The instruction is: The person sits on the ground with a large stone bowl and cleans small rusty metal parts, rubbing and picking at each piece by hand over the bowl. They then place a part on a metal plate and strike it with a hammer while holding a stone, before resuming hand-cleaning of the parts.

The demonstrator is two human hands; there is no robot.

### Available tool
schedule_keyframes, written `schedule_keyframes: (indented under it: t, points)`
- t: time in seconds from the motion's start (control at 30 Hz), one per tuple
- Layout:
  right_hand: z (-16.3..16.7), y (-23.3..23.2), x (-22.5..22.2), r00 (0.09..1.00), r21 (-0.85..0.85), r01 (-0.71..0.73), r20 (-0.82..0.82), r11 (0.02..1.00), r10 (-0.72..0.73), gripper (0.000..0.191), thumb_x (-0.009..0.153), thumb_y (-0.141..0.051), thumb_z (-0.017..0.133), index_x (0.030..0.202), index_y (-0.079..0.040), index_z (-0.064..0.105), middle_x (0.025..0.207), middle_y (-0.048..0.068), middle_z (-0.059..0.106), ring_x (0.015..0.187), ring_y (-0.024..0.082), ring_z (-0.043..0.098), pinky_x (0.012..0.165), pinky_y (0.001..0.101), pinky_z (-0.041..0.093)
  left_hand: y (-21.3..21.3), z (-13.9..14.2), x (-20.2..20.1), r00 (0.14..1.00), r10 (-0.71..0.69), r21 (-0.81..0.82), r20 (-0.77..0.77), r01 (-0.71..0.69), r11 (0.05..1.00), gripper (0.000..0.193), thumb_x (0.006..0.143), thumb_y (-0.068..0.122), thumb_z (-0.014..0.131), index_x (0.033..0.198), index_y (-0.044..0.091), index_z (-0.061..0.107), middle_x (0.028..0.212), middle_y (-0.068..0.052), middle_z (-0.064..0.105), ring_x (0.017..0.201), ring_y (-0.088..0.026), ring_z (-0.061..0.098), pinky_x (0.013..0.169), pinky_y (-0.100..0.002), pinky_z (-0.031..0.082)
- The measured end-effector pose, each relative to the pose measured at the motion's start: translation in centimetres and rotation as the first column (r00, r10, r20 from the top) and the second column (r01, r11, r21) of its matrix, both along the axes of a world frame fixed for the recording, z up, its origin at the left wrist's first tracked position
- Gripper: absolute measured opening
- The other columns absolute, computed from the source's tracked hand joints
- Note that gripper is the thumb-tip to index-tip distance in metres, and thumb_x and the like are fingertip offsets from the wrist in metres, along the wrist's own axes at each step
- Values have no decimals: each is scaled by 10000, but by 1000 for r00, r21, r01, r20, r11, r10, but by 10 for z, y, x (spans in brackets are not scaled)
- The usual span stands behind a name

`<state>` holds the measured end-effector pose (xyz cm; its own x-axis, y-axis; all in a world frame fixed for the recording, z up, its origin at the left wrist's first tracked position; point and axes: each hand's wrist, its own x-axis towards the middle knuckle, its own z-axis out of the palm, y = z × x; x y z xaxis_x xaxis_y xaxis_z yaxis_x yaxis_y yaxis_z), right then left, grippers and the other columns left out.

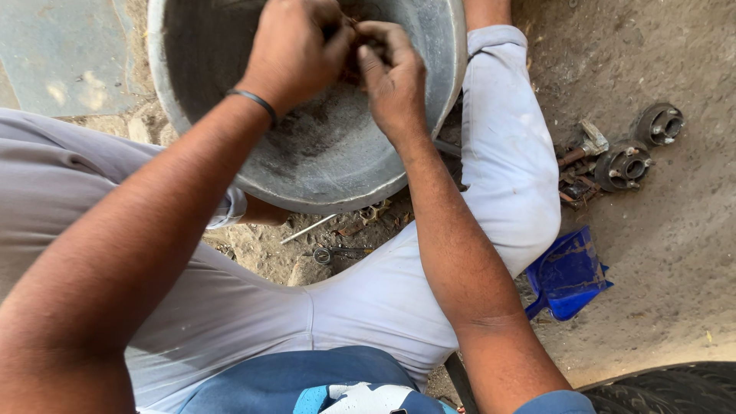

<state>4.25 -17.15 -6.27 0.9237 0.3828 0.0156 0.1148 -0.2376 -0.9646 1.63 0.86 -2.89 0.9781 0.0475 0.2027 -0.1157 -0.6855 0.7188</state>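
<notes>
Both my hands are over a large dented grey metal basin (pixel 429 77) that stands on the dirt between my knees. My left hand (pixel 295 50), with a dark band at the wrist, is closed around a small brownish part (pixel 354 67). Fingers of my right hand (pixel 392 73) pinch the same part from the right. The part is mostly hidden by my fingers, so its shape cannot be made out. The basin's bottom holds a thin layer of grey grit.
Rusty metal hubs (pixel 625 165) and a bracket lie on the dirt at right. A blue plastic piece (pixel 569 276) sits by my right knee. A thin rod and a small ring (pixel 322 255) lie below the basin. A tyre (pixel 675 391) shows at bottom right, a metal sheet (pixel 61 54) at top left.
</notes>
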Motion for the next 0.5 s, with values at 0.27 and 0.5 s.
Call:
schedule_keyframes:
  t: [0.27,0.5]
  points:
    - [3,9,-9,981,-77,26,195,997,-11,111,1078,-101,590,1169,-63,643,940,59,765,833,171,805,708,305,703,-1,0,1,984,-10,-231,-176,-32,973,250,1020,174,719,808,43,720,667,-83,710,562,-131,708,504,-290,588]
    - [-6,13,-3,992,-192,86,108,978,-66,272,1105,-220,539,936,-76,695,673,6,655,570,104,631,492,292,533,-5,0,0,999,-35,70,-31,37,997,242,975,109,739,741,51,716,590,-93,664,466,-162,607,481,-338,526]
